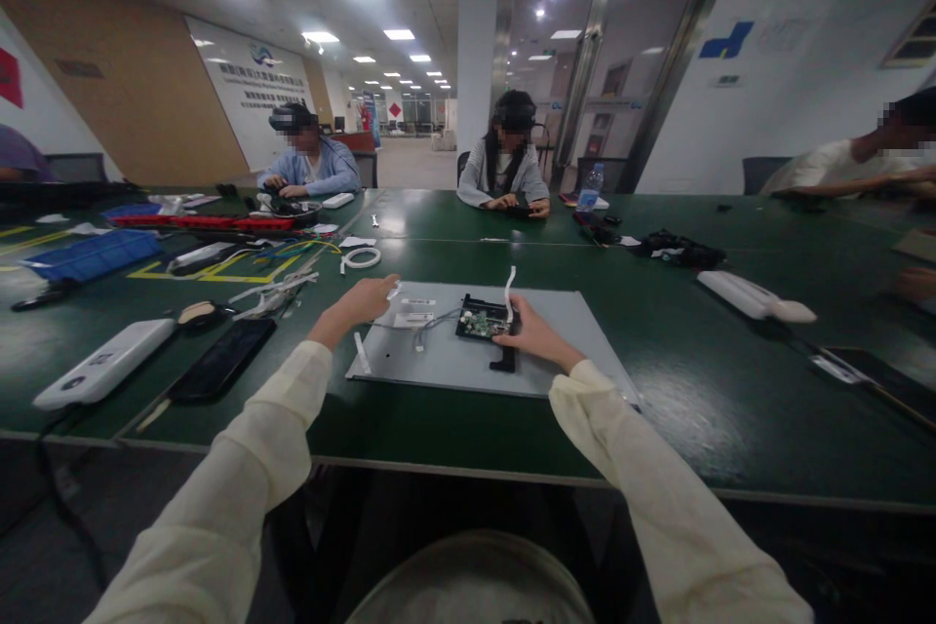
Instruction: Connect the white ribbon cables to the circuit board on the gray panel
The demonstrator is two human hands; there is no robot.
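A flat grey panel (pixel 453 366) lies on the green table before me. Over its middle, my right hand (pixel 539 333) grips the right side of a black bracket with a green circuit board (pixel 479 320) in it. A white ribbon cable (pixel 510 283) sticks up from the board, and thin grey wires (pixel 437 322) run from it to the left. My left hand (pixel 362 304) is closed at the panel's far left corner. A small whitish bit shows at its fingertips, too small to name. White tape (pixel 362 353) sits at the panel's left edge.
Left of me are a white power bank (pixel 106 366), a black phone (pixel 223 359), a blue tray (pixel 92 255) and a coiled white cable (pixel 361 259). On the right lies another white device (pixel 753 296). Two people sit across, near a water bottle (pixel 591 187); others sit at the sides.
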